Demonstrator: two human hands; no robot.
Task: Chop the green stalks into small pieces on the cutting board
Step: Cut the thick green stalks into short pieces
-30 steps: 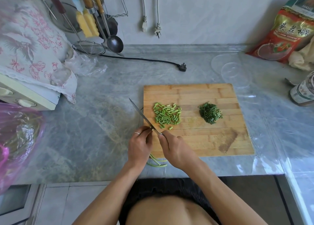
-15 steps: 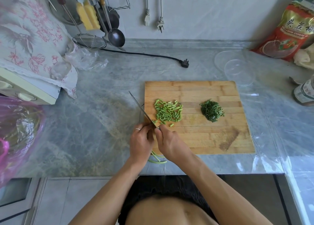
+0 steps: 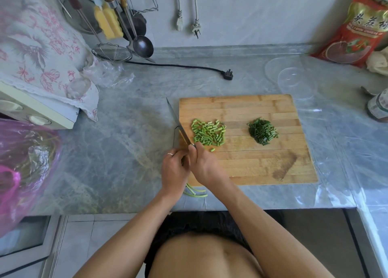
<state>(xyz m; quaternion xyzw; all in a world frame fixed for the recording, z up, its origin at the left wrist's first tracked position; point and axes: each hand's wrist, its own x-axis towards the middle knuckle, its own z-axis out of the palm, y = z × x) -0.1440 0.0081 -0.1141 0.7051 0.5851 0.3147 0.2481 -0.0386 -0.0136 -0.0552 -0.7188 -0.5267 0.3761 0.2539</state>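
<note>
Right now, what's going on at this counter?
A person is chopping green stalks on a wooden cutting board. The right hand grips a knife, its blade angled over the board's left edge. The left hand holds the uncut stalks, whose ends trail off the board's near edge. A pile of light green cut pieces lies beside the blade, and a darker, finer green pile sits further right.

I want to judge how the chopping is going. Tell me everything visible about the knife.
The knife has a slim, pointed, shiny metal blade, its tip aimed away from the person at the cutting board's left edge. The right hand grips the hidden handle; the left hand is close beside it. Cut green stalk pieces lie just right of it.
</note>
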